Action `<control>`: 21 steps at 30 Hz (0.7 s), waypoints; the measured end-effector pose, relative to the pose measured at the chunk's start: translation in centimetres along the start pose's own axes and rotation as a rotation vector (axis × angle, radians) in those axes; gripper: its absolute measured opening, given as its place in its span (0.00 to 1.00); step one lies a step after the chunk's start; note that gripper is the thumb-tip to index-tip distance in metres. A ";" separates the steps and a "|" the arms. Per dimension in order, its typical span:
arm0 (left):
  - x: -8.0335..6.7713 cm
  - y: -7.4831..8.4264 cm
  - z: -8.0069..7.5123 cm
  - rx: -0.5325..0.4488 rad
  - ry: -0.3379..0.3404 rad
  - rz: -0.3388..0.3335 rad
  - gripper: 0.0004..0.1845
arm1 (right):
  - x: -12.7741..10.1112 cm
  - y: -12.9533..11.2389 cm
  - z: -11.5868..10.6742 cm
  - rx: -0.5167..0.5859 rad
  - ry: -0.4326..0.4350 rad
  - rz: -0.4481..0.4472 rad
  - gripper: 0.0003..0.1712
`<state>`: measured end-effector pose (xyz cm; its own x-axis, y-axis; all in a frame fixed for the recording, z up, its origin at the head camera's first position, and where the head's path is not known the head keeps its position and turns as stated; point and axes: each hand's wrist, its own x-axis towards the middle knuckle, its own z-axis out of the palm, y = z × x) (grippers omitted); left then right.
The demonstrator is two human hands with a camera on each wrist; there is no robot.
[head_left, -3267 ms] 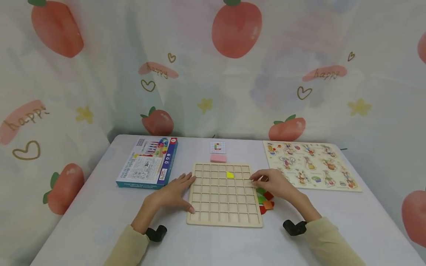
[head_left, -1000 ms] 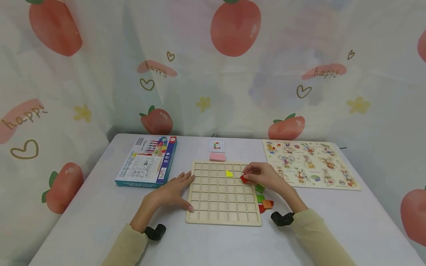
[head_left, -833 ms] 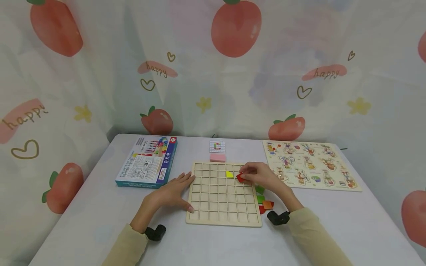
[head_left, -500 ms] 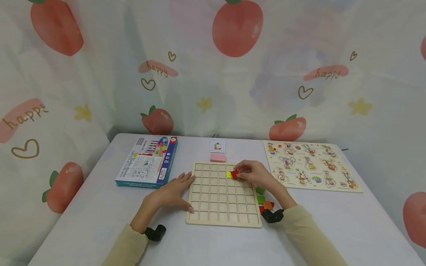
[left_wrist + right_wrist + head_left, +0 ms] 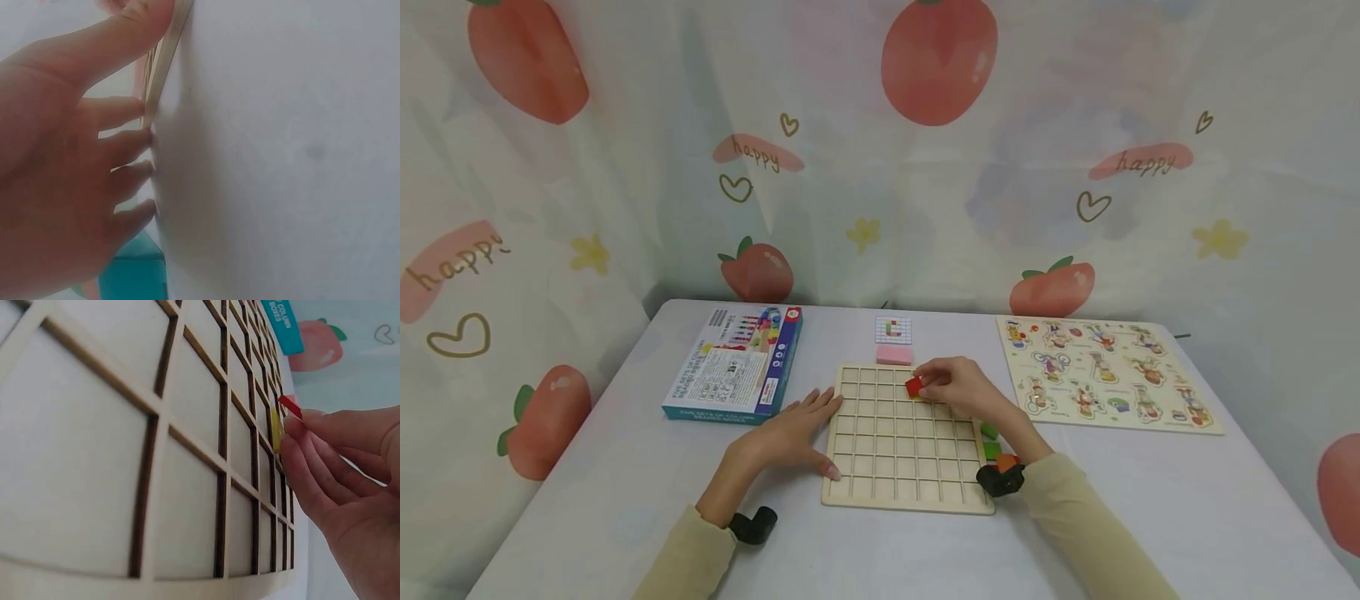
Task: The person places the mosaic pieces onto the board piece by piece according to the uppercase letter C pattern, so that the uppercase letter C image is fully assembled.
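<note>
My sleeves come in at the bottom edge of the pale grey desk, a small black camera strapped at each wrist. My left hand lies flat on the desk with its fingers spread and straight, their tips against the left edge of the wooden grid board, gripping nothing. Just off the board's right edge, partly behind my right wrist, sits a small heap of loose coloured pieces, green and orange among them. My right hand reaches over the far rows of the board, its grip closed on a small red tile pinched between thumb and fingertips; in the right wrist view the tile is held on edge above a yellow piece that sits in one of the cells, and I cannot tell whether the two touch. Just beyond the board lies a pink block, and behind it a small pattern card. To the far left is a blue game box, lying flat; to the far right, a picture puzzle board with animal figures. Around the back and sides of the desk hangs a pale curtain printed with strawberries, hearts and the word "happy".
</note>
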<state>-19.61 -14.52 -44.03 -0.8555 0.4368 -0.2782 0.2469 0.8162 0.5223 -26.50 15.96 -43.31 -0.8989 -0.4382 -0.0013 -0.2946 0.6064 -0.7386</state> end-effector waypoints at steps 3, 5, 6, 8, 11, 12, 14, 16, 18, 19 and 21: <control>0.0 -0.1 0.0 0.002 0.002 0.001 0.61 | 0.4 -0.3 0.3 -0.001 0.000 -0.010 0.16; 0.0 -0.1 0.0 0.006 0.001 0.000 0.61 | 0.7 -0.4 0.5 -0.006 -0.002 -0.010 0.15; 0.0 -0.1 0.0 0.007 -0.001 -0.002 0.61 | 0.8 -0.4 0.6 -0.005 -0.003 -0.011 0.15; 0.0 0.0 0.1 0.010 -0.002 -0.002 0.61 | 0.9 -0.5 0.8 -0.011 -0.009 -0.007 0.15; -0.1 0.1 0.1 0.007 -0.004 -0.005 0.61 | 1.1 -0.5 1.1 -0.032 -0.020 0.010 0.15; -0.1 0.1 0.1 0.007 -0.005 -0.008 0.61 | 1.2 -0.5 1.1 -0.041 -0.023 0.018 0.16; -0.1 0.2 0.1 0.006 -0.004 -0.010 0.61 | 1.3 -0.6 1.2 -0.062 -0.026 0.037 0.16; -0.1 0.2 0.1 0.007 -0.002 -0.013 0.61 | 1.4 -0.7 1.3 -0.071 -0.027 0.051 0.16; 0.0 0.2 0.1 0.009 -0.001 -0.020 0.61 | 1.4 -0.9 1.3 -0.081 -0.029 0.053 0.16; 0.0 0.2 0.1 0.009 0.000 -0.020 0.61 | 1.4 -1.0 1.3 -0.083 -0.029 0.051 0.15; 0.1 0.1 0.1 0.010 0.000 -0.023 0.61 | 1.5 -1.0 1.4 -0.091 -0.033 0.041 0.15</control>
<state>-19.59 -14.34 -44.08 -0.8607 0.4184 -0.2901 0.2320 0.8295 0.5081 -27.06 13.80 -43.50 -0.8999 -0.4328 -0.0540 -0.2872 0.6812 -0.6734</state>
